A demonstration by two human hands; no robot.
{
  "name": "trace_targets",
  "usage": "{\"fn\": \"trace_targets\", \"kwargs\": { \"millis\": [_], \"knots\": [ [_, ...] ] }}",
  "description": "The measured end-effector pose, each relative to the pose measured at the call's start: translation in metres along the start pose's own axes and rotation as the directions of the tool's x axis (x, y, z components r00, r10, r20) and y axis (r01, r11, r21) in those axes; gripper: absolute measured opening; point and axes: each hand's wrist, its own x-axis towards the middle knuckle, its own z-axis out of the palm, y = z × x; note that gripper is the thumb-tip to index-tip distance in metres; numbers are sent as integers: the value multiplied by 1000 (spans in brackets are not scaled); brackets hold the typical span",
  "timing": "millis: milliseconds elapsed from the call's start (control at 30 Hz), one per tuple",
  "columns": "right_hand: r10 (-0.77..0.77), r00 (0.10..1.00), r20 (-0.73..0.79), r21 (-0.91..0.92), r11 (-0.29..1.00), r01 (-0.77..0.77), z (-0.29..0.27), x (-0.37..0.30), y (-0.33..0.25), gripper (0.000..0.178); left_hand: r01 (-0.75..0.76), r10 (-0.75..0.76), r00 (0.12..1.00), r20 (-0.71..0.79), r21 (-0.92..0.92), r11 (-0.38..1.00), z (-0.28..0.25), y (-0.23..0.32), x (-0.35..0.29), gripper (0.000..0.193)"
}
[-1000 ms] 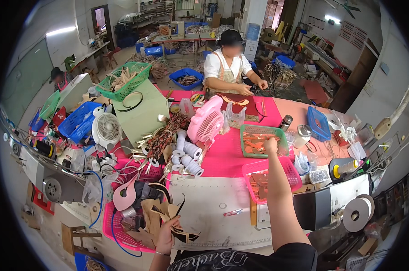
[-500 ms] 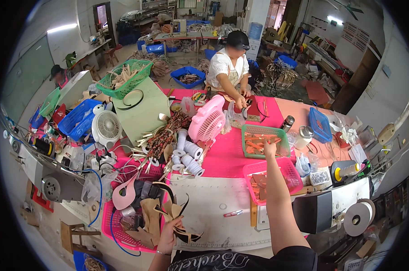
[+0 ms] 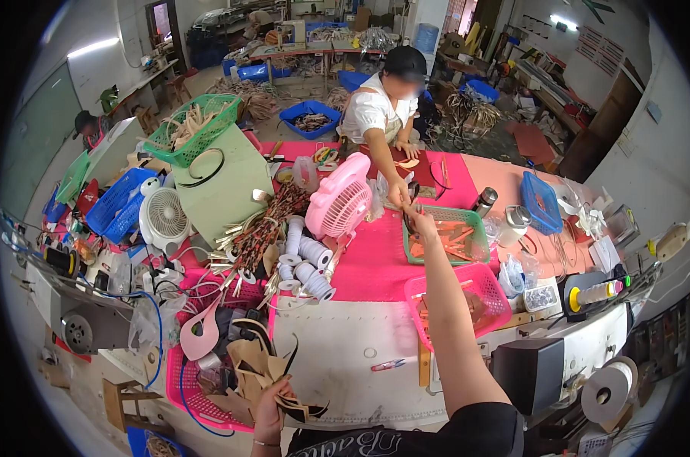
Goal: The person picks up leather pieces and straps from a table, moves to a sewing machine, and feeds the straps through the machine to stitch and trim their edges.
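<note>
Right hand [image 3: 421,221] has shifted to the green basket [image 3: 480,238]'s left edge, meeting a co-worker's hand [image 3: 397,192], hold unclear; left hand [image 3: 269,404] curls round tan pieces [image 3: 255,367] by the bench [image 3: 352,358]'s near edge

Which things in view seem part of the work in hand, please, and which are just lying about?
Apparently in use:
beige pieces, in the left hand
green basket with orange strips, by the right hand

Apparently lying about:
pink fan
dark flask
white spools
</note>
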Motion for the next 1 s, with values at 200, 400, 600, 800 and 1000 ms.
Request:
{"fn": "trace_targets", "kwargs": {
  "millis": [200, 400, 600, 800, 1000],
  "knots": [
    [-17, 972, 234, 64, 998, 2, 18, -74, -45, 24, -51, 54, 996, -64, 39, 998, -2, 2, 5, 32],
    [-201, 979, -11, 272, 942, 197, 30, -136, -52, 31, 10, -7, 1000, -26, 89, 996, 25, 1, 31, 19],
    [-346, 931, -116, 182, 914, 362, 54, -243, -88, 32, -80, 77, 976, 203, 10, 997, 75, 7, 69, 20],
    [-413, 907, -88, 149, 895, 422, 54, -292, -91, 30, -210, 241, 968, -70, 297, 931, 54, -19, 86, 18],
    [-331, 944, 5, 249, 914, 320, 56, -328, -96, 30, -136, 263, 952, -157, 554, 822, -14, -50, 91, 19]
  ]
}}
